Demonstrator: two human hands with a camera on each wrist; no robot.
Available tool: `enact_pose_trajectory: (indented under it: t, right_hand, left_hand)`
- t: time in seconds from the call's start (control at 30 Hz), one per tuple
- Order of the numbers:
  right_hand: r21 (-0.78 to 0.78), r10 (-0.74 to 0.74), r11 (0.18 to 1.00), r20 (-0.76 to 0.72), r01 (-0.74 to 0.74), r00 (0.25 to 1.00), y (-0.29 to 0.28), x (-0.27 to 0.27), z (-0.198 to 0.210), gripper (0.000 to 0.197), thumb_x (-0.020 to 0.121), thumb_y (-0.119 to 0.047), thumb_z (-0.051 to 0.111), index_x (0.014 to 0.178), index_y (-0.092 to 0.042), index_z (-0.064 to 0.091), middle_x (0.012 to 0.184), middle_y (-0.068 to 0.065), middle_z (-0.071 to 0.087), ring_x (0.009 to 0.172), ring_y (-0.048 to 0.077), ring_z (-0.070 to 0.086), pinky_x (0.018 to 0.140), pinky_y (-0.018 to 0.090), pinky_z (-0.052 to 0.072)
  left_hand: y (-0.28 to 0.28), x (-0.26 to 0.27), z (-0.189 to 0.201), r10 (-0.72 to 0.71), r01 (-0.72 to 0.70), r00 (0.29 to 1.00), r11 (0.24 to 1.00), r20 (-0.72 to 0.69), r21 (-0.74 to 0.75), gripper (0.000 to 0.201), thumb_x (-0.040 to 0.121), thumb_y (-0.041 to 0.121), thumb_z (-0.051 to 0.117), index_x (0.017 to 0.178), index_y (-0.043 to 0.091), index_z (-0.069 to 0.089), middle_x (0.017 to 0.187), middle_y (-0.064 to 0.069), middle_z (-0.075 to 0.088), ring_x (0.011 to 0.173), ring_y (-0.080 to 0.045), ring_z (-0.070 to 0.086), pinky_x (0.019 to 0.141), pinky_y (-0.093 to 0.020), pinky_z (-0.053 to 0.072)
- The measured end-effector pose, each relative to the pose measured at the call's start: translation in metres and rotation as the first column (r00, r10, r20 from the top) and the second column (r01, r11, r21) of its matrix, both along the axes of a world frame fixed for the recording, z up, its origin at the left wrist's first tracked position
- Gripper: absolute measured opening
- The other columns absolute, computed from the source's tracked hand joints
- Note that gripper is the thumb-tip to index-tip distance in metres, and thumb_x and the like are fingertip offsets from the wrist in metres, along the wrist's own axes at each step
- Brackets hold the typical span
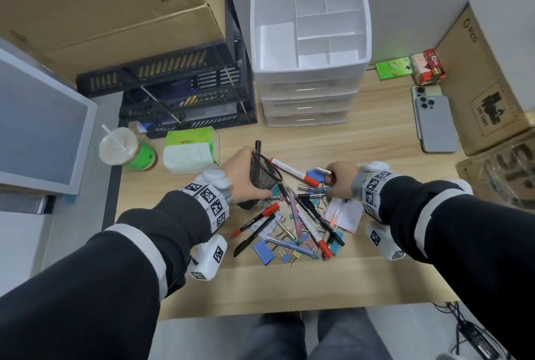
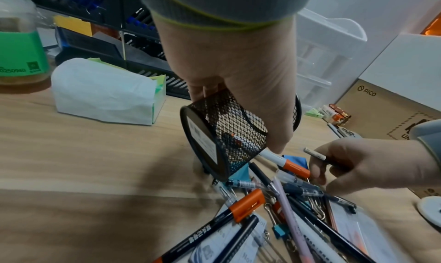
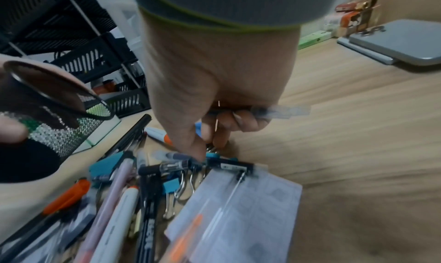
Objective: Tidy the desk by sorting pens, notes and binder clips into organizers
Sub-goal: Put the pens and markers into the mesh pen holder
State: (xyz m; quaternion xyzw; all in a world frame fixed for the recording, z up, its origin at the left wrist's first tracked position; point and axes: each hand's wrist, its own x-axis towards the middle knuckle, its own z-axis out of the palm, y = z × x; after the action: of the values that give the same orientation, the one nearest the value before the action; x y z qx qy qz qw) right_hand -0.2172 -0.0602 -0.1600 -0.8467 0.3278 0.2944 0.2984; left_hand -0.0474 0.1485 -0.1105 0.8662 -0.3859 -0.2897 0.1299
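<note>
Cluttering wooden desk (image 1: pixel 376 133), pens (image 1: pixel 304 214), perhaps notes (image 1: pixel 346 213)

Both arms reach forward in dark sleeves with a pale band, and each wrist wears a strap with black and white square marks. The left hand (image 1: pixel 246 174) is curled round a black mesh cup (image 1: pixel 264 170) and holds it tipped on its side, thumb on the near side. The right hand (image 1: pixel 341 178) is turned palm down. Its fingers (image 3: pixel 248 121) are curled round a pen (image 3: pixel 281 110) that sticks out sideways, and its thumb points down into the pile.
</note>
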Motion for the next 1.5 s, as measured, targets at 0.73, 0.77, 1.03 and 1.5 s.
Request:
enact_pose_trajectory:
  t: [0.73,0.77,1.03,1.5]
  right_hand:
    - [-0.179,0.273,0.951,0.110,-0.251,0.956,0.012,0.022,0.001,0.022,0.097,-0.028,0.040,0.082,-0.020,0.054,0.074,-0.001,0.062,0.070,0.021,0.063,0.062,0.030,0.050]
    - [-0.186,0.285,0.948,0.122,-0.260,0.951,0.016,0.026,0.000,0.020,0.098,-0.027,0.040,0.084,-0.020,0.053,0.074,0.000,0.062,0.067,0.021,0.061,0.058,0.029,0.047]
    - [-0.071,0.390,0.921,0.151,-0.383,0.908,0.042,0.041,-0.004,0.009,0.092,-0.025,0.056,0.084,-0.022,0.060,0.075,-0.002,0.065,0.066,0.017,0.065,0.061,0.031,0.057]
    - [-0.107,0.470,0.868,-0.140,-0.485,0.872,0.051,0.039,0.006,0.008,0.089,-0.017,0.055,0.095,-0.017,0.060,0.083,-0.001,0.064,0.070,0.016,0.061,0.057,0.026,0.049]
  left_hand:
    - [0.017,0.016,-0.011,-0.032,0.031,0.999,0.999,0.043,0.016,0.098,0.051,0.062,0.086,0.128,0.019,0.042,0.109,0.005,0.055,0.093,-0.014,0.059,0.079,-0.037,0.056]
    - [0.020,0.018,-0.013,-0.027,0.025,0.998,0.999,0.049,0.024,0.100,0.050,0.064,0.085,0.129,0.019,0.042,0.109,0.006,0.056,0.093,-0.014,0.060,0.079,-0.039,0.056]
    - [0.032,0.019,-0.019,0.005,-0.006,1.000,0.999,0.029,0.037,0.105,0.052,0.060,0.089,0.134,0.015,0.041,0.112,0.002,0.057,0.096,-0.016,0.059,0.083,-0.036,0.056]
    - [0.037,0.025,-0.015,-0.009,0.006,0.999,0.997,0.040,0.073,0.113,0.051,0.066,0.083,0.140,0.014,0.036,0.118,0.001,0.054,0.100,-0.018,0.057,0.086,-0.036,0.053]
